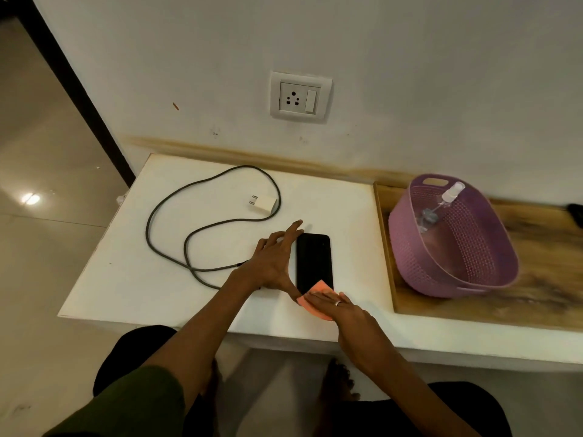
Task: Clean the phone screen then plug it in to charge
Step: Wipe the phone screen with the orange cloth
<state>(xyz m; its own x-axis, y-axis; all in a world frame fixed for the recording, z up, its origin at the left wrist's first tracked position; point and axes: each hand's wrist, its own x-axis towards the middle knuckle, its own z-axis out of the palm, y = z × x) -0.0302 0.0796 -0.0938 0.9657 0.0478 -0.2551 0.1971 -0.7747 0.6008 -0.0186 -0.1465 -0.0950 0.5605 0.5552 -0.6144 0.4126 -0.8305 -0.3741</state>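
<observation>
A black phone (314, 260) lies flat, screen up, on the white tabletop (220, 288). My left hand (274, 258) rests against the phone's left edge with its fingers spread along the side. My right hand (340, 307) lies flat on an orange cloth (317, 293) at the phone's near end; the cloth covers the lower corner of the screen. A white charger plug (263, 203) with a dark cable (176, 234) lies in loops to the left of the phone. On the wall above is a white socket with a switch (299, 97).
A purple plastic basket (473, 269) stands on a wooden tray (536, 298) to the right, with a clear spray bottle (441, 205) leaning inside it. The table's front edge runs just below my hands. Tiled floor lies to the left.
</observation>
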